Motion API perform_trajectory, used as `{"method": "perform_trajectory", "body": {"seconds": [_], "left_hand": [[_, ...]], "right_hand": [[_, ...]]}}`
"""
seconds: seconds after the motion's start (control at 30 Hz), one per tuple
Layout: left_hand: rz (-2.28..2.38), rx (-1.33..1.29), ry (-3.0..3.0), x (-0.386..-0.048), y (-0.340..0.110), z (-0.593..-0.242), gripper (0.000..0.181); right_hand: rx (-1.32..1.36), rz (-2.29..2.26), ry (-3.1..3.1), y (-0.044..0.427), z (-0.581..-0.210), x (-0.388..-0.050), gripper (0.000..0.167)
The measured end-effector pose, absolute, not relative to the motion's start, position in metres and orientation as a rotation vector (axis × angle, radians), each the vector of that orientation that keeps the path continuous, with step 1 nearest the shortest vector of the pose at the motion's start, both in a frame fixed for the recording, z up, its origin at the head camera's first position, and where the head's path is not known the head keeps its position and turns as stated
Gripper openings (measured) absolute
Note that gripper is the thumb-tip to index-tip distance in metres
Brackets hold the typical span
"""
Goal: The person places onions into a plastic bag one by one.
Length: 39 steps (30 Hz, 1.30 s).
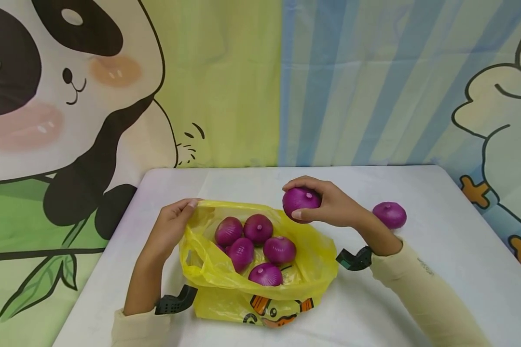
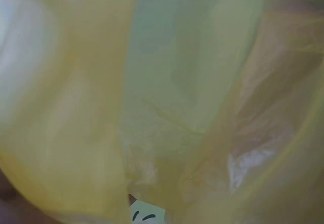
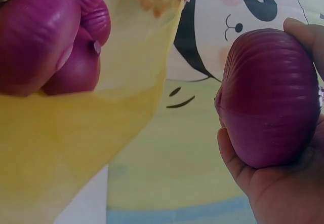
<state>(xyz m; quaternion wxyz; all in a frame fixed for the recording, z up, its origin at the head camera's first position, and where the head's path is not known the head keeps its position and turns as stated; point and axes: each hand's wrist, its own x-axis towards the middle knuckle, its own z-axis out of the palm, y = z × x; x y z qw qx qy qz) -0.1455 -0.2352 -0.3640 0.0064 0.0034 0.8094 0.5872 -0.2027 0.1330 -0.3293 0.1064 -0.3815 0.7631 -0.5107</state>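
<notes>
A yellow plastic bag (image 1: 226,303) stands with its mouth open on the table, and several purple onions (image 1: 279,250) lie inside it. At the bag's upper left rim, my left hand (image 1: 173,222) pinches the plastic between thumb and fingers. My right hand (image 1: 336,205) grips another purple onion (image 1: 301,202) above the bag's right back rim. In the right wrist view that onion (image 3: 271,100) sits between thumb and fingers, apart from the bag. Yellow film (image 2: 172,82) fills nearly all of the left wrist view and hides the left hand's fingers there.
One more purple onion (image 1: 390,215) lies on the white table (image 1: 438,202), to the right beyond my right forearm. Behind the table's back edge hangs a printed curtain (image 1: 234,86) with a panda and stripes. Each wrist carries a black camera (image 1: 355,259).
</notes>
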Motion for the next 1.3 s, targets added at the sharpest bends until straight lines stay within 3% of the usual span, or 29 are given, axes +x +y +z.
{"method": "perform_trajectory", "body": {"seconds": [0.87,1.3], "left_hand": [[1.824,0.018,2.550,-0.145,-0.236,-0.365,0.049],[1.829,0.025,2.553,-0.145,-0.237,-0.365,0.048]], "right_hand": [[-1.157,-1.382,2.018,0.070,-0.365,-0.194,0.051],[-1.349,-1.280,2.047,0.060,-0.370,-0.194,0.048]]}}
